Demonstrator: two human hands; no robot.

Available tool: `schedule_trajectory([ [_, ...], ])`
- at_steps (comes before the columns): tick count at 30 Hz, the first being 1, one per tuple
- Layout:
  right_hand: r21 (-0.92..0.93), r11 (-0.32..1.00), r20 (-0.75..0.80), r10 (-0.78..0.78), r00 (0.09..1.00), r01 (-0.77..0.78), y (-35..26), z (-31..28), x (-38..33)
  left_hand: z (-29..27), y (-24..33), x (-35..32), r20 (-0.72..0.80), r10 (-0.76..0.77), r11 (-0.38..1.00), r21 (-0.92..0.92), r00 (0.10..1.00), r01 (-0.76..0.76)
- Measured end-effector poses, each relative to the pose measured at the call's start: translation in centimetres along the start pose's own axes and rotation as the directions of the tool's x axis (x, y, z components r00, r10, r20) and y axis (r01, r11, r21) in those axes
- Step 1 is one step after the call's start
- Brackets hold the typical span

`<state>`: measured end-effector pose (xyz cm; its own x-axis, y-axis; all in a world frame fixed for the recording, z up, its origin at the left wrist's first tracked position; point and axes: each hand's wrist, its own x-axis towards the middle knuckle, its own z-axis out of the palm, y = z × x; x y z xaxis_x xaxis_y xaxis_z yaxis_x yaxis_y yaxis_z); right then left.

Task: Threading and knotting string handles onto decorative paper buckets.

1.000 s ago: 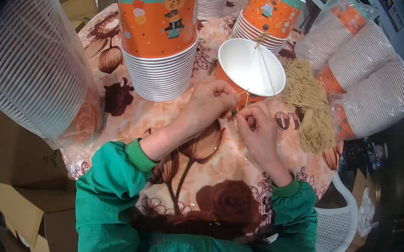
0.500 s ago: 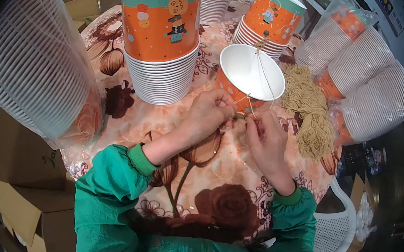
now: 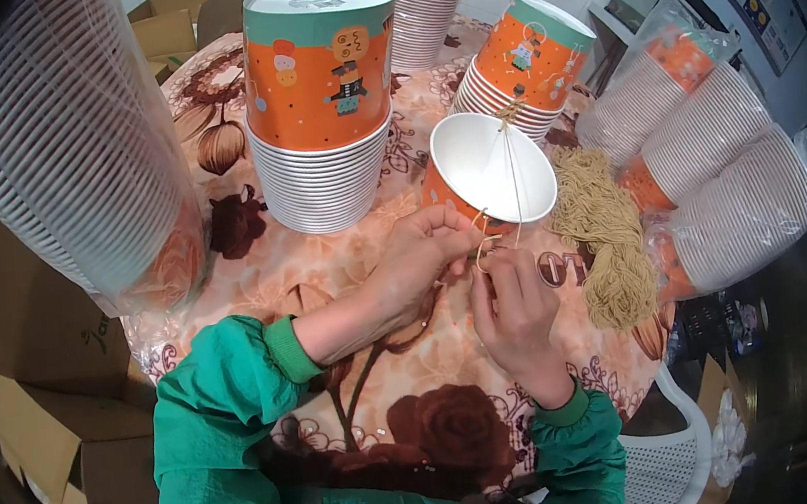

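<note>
A white-lined orange paper bucket [image 3: 493,160] is tilted on the table with its mouth toward me. Thin tan string [image 3: 514,173] is knotted at its far rim and runs across the mouth to the near side. My left hand [image 3: 424,254] pinches the string by the near rim. Close beside it, my right hand [image 3: 516,304] has its fingers pressed together on another part of the string, which makes a small loop between both hands. The fingertips partly hide the near rim. A hank of tan string [image 3: 603,237] lies just right of the bucket.
Upside-down nested paper buckets [image 3: 321,111] stand behind my left hand, with another stack [image 3: 527,66] behind the tilted bucket. Plastic-wrapped stacks stand at left [image 3: 74,151] and lie at right [image 3: 730,202]. Cardboard boxes [image 3: 65,445] are at lower left, a white chair [image 3: 665,457] at lower right.
My right hand has shifted slightly left and down, and the string loop between my hands now stands up more. The view has tilted a little, so the stacks sit lower.
</note>
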<state>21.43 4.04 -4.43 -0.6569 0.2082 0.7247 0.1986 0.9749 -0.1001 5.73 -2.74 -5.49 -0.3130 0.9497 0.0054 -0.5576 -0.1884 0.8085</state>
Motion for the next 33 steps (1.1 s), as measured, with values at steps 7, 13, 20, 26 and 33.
schedule_trajectory([
  [7, 0.244, 0.965, -0.135, 0.132, 0.982, -0.096, 0.1, 0.5, 1.2, -0.8, 0.8, 0.7, 0.051, -0.026, 0.991, -0.126, 0.998, 0.032],
  [13, 0.6, 0.737, 0.0, 0.389, 0.921, -0.311, 0.6, 1.2, 1.0, -1.0, 0.8, 0.5, 0.057, -0.057, 0.986, -0.154, 0.997, 0.065],
  [20, 0.555, 0.782, -0.032, 0.36, 0.932, -0.283, 0.4, 1.2, 2.5, -0.8, 1.0, 0.3, 0.042, -0.06, 0.987, -0.148, 0.997, 0.065],
  [26, 0.59, 0.745, 0.03, 0.364, 0.931, -0.311, 1.0, 1.1, 3.3, -0.6, 1.9, 0.2, 0.024, -0.074, 0.985, -0.154, 0.997, 0.077],
  [33, 0.586, 0.736, 0.087, 0.36, 0.929, -0.34, 0.7, 0.9, 3.8, -0.4, 1.8, 0.1, 0.014, -0.113, 0.974, -0.196, 0.993, 0.114],
])
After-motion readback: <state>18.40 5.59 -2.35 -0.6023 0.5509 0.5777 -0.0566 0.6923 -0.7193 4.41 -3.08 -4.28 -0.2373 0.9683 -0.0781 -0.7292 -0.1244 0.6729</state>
